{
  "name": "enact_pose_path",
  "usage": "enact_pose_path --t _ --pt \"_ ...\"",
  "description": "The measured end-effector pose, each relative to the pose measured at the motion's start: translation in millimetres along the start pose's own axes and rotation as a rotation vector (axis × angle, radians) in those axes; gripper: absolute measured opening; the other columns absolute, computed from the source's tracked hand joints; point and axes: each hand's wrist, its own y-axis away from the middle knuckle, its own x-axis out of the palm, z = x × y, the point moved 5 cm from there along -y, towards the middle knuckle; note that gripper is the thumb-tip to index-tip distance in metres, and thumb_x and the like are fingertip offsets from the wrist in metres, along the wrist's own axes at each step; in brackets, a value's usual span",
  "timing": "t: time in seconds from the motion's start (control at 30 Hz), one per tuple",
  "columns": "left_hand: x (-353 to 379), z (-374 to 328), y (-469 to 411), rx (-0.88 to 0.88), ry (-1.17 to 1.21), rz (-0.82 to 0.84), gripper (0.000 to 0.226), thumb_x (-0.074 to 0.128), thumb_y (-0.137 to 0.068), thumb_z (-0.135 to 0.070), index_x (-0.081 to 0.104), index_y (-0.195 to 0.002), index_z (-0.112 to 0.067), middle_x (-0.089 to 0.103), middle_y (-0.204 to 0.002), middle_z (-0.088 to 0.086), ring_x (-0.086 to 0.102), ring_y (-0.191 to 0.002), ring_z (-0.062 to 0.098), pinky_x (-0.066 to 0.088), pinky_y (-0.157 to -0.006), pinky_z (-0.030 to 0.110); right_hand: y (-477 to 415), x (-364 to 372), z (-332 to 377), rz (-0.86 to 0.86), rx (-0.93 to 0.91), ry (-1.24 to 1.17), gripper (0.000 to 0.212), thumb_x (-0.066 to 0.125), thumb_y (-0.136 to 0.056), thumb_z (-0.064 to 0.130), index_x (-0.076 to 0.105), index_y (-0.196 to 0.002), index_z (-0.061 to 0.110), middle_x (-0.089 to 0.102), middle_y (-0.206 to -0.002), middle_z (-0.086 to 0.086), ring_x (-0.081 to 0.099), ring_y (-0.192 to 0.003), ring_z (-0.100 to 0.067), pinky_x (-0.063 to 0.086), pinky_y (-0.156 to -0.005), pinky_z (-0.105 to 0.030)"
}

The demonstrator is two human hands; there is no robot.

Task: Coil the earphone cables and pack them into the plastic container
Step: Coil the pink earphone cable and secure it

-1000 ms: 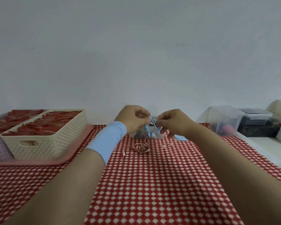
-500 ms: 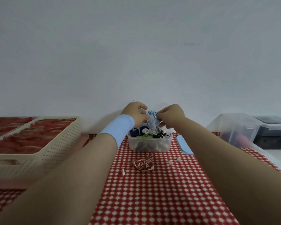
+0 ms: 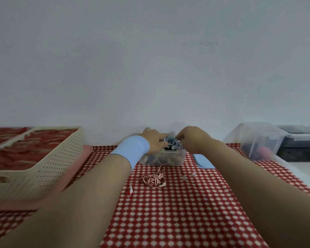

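**Both hands hold a blue coil over the open container**

The plastic container [image 3: 175, 159] sits at the far middle of the red chequered cloth [image 3: 168, 221], close to the wall, with dark and pale cables heaped inside. Right over its open top is the blue earphone coil [image 3: 170, 140]. The left hand [image 3: 153, 141] comes in from 9 o'clock of the coil and the right hand [image 3: 192, 138] from 3 o'clock. Each has its fingertips bent in and pinching a side of the coil. Whether the coil touches the heap below cannot be told. A light blue wristband [image 3: 131, 150] wraps the left wrist.

At 6 o'clock of the container, just beside it on the cloth, lies a loose pink-and-white earphone cable [image 3: 152, 180], one earbud [image 3: 130, 190] trailing off towards 7 o'clock. Two small pale ear tips [image 3: 193, 174] lie at 5 o'clock. A blue lid [image 3: 204, 161] lies flat at 3 o'clock, touching or nearly touching the container. Well out at 9 o'clock a cream perforated basket [image 3: 43, 169] stands on a pink tray [image 3: 73, 178]; at 3 o'clock stands a clear bin [image 3: 258, 138].
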Motion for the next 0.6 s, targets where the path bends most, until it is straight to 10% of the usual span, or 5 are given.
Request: enact_pose_path --t 0.17,0.37,0.6 --pt "-18.5 -7.0 19.4 0.053 0.039 -0.209 0.052 0.037 -0.102 -0.043 0.028 -0.153 -0.033 0.027 -0.159 -0.003 0.013 -0.146 0.023 0.022 -0.118 0.043 15.3 -19.2 -1.6 -0.13 -0.015 -0.069 0.046 0.045 -0.101 0.006 0.056 -0.143 0.019 0.047 -0.144 -0.007 0.056 -0.125 -0.026 0.048 -0.102 -0.036" --pt "-33.9 -16.0 66.1 0.129 0.249 -0.471 0.027 0.051 -0.099 -0.026 0.059 -0.124 -0.032 0.052 -0.125 -0.007 0.054 -0.106 0.012 0.046 -0.098 0.033 70.1 -26.8 24.2 -0.049 -0.09 -0.113 0.03 0.052 -0.093 0.015 0.077 -0.099 0.032 0.072 -0.11 0.009 0.066 -0.1 -0.014 0.056 -0.09 -0.037" --pt "1.1 -9.9 115.7 0.028 0.412 -0.371 0.015 0.059 -0.094 -0.018 0.069 -0.098 -0.028 0.064 -0.105 -0.009 0.06 -0.096 0.01 0.046 -0.087 0.025 92.7 27.0 32.3 0.167 -0.011 0.262 0.048 0.058 -0.091 0.011 0.065 -0.131 0.037 0.065 -0.132 0.001 0.066 -0.111 -0.022 0.055 -0.088 -0.035"
